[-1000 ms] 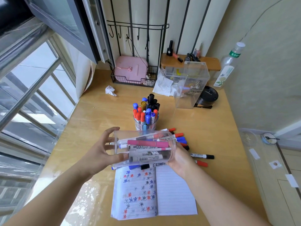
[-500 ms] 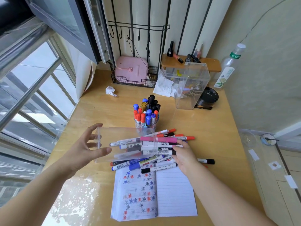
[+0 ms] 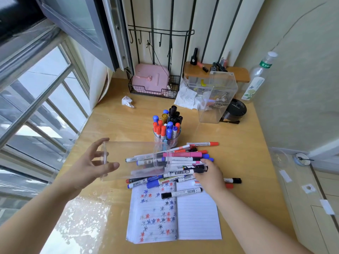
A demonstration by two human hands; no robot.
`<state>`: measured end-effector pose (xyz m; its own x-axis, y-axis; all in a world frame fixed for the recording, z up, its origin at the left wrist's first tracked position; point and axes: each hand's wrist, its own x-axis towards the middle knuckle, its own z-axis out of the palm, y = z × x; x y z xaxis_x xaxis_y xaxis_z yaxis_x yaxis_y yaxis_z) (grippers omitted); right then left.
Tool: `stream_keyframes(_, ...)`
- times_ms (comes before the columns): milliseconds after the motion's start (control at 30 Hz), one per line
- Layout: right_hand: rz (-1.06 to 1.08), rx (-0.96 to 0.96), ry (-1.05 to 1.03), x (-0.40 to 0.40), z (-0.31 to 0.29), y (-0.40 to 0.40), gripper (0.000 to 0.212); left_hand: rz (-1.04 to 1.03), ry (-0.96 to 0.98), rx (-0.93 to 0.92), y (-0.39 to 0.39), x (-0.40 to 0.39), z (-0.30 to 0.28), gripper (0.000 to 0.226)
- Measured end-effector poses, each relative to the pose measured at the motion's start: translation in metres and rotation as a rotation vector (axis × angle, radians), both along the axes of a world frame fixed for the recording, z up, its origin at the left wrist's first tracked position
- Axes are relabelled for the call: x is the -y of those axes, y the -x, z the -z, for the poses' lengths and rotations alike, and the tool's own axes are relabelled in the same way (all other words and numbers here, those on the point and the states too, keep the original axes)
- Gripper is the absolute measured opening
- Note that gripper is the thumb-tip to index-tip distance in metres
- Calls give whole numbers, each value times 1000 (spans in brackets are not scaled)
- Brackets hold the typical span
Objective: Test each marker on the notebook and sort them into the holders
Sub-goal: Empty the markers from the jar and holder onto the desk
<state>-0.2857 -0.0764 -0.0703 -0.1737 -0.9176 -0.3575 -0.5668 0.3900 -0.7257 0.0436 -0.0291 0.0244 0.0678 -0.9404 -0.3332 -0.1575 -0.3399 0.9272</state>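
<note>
My left hand (image 3: 91, 165) grips the base of a clear plastic holder (image 3: 132, 158), held on its side with its mouth toward the right. Several markers (image 3: 176, 162) lie spilled in a pile at its mouth, above the open notebook (image 3: 196, 217). My right hand (image 3: 209, 175) rests on the pile's right side, fingers over the marker ends. One black-capped marker (image 3: 181, 193) lies on the notebook, whose left page carries red and blue star marks. A second clear holder (image 3: 166, 138) stands upright behind the pile, full of red, blue and black markers.
A tall clear acrylic box (image 3: 216, 99) stands at the back right with a black round tin (image 3: 235, 110) beside it. A wire basket with a pink case (image 3: 150, 79), a crumpled tissue (image 3: 127, 102) and a plastic bottle (image 3: 256, 79) lie along the back. The window is at left.
The clear holder has been pulled leftward off the markers, which slid out into a pile on the table. My right hand moved from the holder's mouth onto the pile.
</note>
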Motion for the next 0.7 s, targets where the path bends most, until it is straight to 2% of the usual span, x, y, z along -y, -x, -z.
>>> stream_keyframes(167,-141,-126,12,-12,-3,4,59,0,-11,-13,0,-7,3,102)
stream_keyframes(233,-175,-110,6,-16,-1,6,58,-11,-14,-31,0,-10,4,100)
stream_keyframes(433,-189,-95,13,-22,4,10,59,-27,-37,-59,0,-17,4,107)
stream_keyframes(567,-201,-81,-1,-24,2,10,62,-32,-60,-86,-2,-21,4,104)
stream_keyframes(700,-197,-206,53,-27,-1,7,66,-67,-92,-109,-6,-25,9,101)
